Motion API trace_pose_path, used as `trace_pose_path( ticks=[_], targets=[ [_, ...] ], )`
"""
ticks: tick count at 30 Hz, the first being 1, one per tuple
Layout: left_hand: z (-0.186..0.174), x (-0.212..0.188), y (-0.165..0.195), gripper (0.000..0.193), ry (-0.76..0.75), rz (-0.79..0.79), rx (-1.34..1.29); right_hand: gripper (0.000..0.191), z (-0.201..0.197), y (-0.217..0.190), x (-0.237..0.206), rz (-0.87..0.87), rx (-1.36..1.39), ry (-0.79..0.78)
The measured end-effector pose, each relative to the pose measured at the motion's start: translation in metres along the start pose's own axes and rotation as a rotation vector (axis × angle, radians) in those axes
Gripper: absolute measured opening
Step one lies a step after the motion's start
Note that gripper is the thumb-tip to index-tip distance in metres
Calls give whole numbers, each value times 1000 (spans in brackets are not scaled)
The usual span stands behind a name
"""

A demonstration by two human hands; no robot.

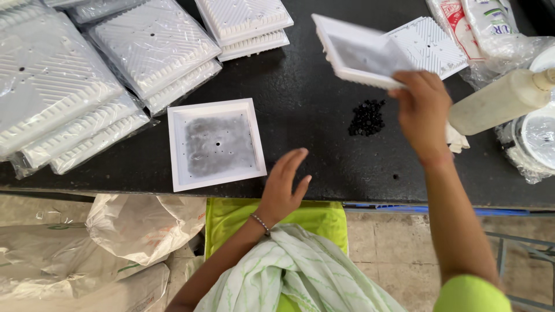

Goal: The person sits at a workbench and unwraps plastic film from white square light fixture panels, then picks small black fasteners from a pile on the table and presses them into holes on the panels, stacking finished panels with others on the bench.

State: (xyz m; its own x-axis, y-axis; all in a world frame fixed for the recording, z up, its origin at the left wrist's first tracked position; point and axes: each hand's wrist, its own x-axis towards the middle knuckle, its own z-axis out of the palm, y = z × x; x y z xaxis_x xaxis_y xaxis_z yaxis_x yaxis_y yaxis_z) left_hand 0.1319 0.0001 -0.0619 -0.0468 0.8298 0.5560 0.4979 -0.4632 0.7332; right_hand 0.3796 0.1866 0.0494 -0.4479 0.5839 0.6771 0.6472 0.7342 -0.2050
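Hands over a black worktable (312,110), white square plastic trays in play.
We hold one shallow white square plastic tray (361,52) tilted above the table, our right hand (422,112) gripping its near edge; a second such tray (215,143) lies flat, our left hand (283,185) open, fingers spread, just beside its corner; small black pellets (367,118) sit heaped between; we judge a level, steady grip best.

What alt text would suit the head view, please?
The right hand lifts a white square tray over a black table; the left hand, open, hovers beside another tray. Black beads lie between.
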Motion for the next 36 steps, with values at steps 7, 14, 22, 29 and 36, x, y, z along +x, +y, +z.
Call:
trace_pose_path(
  ticks=[7,14,22,29,36],
  targets=[
    [14,-3,-16,47,71,72,185,33,94,60,67,-180,-231,-127],
    [14,-1,-14,42,89,29,204,33,181,102,92,-150,-222,-92],
    [14,4,-13,28,82,33,206,38,274,149,161,256,-289,-28],
    [12,-4,-15,19,119,75,240,69,280,94,160,-13,221,-77],
    [7,-11,-18,10,134,233,152,23,197,-77,59,-264,542,-435]
  ],
)
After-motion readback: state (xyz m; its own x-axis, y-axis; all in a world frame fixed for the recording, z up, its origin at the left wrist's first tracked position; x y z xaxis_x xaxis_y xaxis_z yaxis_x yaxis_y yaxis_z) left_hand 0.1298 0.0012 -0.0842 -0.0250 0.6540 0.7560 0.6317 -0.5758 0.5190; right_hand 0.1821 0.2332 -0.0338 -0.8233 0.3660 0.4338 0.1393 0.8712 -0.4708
